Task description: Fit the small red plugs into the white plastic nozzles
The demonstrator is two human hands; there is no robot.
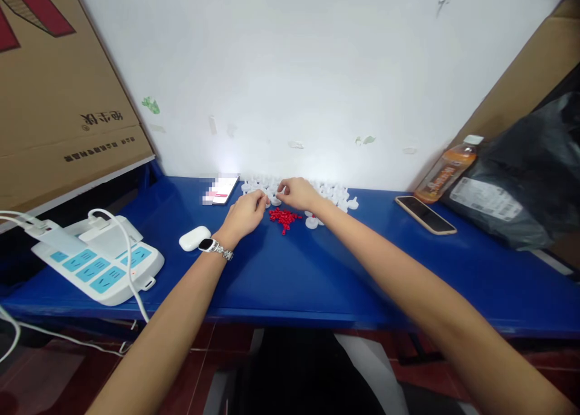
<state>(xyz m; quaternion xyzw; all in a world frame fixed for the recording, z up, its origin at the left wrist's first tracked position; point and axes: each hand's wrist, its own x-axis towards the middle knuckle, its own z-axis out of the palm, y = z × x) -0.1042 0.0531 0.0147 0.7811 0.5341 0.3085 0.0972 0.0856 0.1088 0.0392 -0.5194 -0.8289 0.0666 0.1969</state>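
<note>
Close to the wall, both hands work at a spread of small translucent white plastic pieces (334, 193), each with a disc-like part. My left hand (247, 213), a watch on its wrist, is closed in a pinch at one white plastic piece (267, 204). Facing it, my right hand (298, 194) also has thumb and fingers pinched together; whatever lies between them is too small to make out. Just in front of the fingers lies a pile of tiny red parts (283, 217). Beneath my right wrist are a few more white discs (311, 222), partly hidden.
On the blue table (290, 276) are a lit phone (225, 188), a white earbud case (194, 238) and a power strip (109, 276) with cables at left. At right are a dark-screened phone (426, 214), an orange drink bottle (446, 170) and a black bag (521, 179).
</note>
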